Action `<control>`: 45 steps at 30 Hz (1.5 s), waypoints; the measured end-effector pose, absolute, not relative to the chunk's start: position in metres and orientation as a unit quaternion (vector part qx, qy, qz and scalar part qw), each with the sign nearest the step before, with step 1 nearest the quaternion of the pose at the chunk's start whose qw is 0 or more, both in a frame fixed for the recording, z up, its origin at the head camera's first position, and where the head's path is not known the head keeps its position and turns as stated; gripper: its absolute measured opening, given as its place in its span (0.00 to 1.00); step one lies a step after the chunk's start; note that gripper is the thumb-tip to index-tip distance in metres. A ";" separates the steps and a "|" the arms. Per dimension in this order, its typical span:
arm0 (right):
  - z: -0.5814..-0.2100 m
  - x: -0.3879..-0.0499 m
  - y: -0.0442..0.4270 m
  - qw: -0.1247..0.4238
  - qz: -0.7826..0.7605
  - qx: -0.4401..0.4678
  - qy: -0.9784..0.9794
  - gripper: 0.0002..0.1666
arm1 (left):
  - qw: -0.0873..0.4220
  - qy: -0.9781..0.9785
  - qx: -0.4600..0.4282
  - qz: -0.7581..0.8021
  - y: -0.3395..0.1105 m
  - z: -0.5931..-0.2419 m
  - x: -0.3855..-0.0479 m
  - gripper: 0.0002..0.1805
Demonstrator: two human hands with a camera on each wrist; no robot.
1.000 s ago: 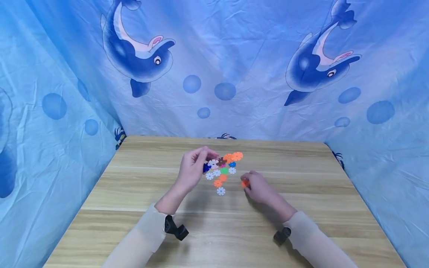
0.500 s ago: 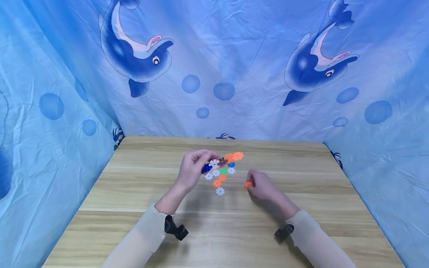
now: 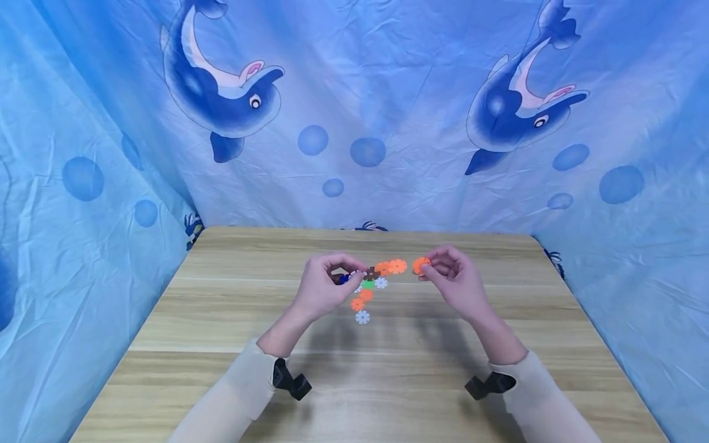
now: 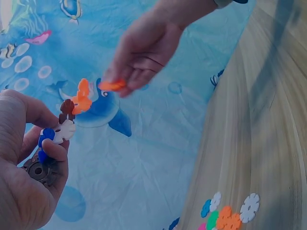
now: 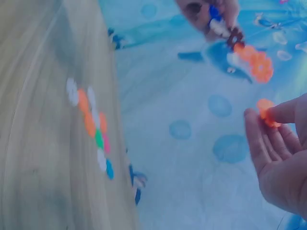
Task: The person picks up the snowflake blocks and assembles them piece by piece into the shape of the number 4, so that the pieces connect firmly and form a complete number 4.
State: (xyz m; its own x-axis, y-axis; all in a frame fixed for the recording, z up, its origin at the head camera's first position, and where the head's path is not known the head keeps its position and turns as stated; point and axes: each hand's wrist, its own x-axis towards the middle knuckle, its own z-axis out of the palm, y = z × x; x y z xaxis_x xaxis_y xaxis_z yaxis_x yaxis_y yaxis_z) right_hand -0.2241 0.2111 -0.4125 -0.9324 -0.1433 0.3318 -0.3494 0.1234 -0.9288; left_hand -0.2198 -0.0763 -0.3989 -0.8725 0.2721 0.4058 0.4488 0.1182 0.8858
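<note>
My left hand [image 3: 324,286] holds one end of a chain of notched plastic snowflake discs above the table. In the left wrist view the chain runs from a dark disc [image 4: 38,171] in the palm through blue [image 4: 46,137], white [image 4: 65,130] and brown [image 4: 66,109] to orange discs [image 4: 82,98] at the free end. A single orange disc [image 3: 421,266] is pinched between thumb and fingers of my right hand [image 3: 458,282]. It hangs just right of the chain's orange end, a small gap apart. Fingers hide part of the chain.
Loose snowflake discs lie on the wooden table [image 3: 354,381] beneath the chain: green [image 3: 368,284], orange [image 3: 358,304] and white [image 3: 362,317] among them. In the left wrist view a pink disc [image 4: 202,226] shows too. A blue dolphin-printed curtain [image 3: 354,92] surrounds the table.
My right hand has lifted the orange disc from low near the tabletop, up and away to the level of the chain's end. My left hand has turned slightly, its fingers now covering more of the chain.
</note>
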 end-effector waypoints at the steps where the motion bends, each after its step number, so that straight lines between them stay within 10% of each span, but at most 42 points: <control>1: -0.410 -0.222 0.210 0.082 0.654 0.171 -0.732 0.12 | 0.071 -0.744 -0.242 -0.618 -0.076 -0.399 -0.220 0.06; 45: -0.398 -0.208 0.193 0.074 0.726 0.204 -0.653 0.07 | 0.030 -0.708 -0.241 -0.663 -0.064 -0.404 -0.219 0.08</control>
State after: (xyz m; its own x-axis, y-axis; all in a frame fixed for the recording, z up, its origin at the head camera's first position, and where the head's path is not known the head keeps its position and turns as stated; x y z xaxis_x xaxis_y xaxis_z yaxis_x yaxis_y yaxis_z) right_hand -0.2082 0.1927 -0.3983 -0.9057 -0.1585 0.3932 -0.3742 -0.1370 -0.9172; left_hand -0.2191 -0.0638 -0.4043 -0.8820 0.3013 0.3624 0.3817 0.0055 0.9243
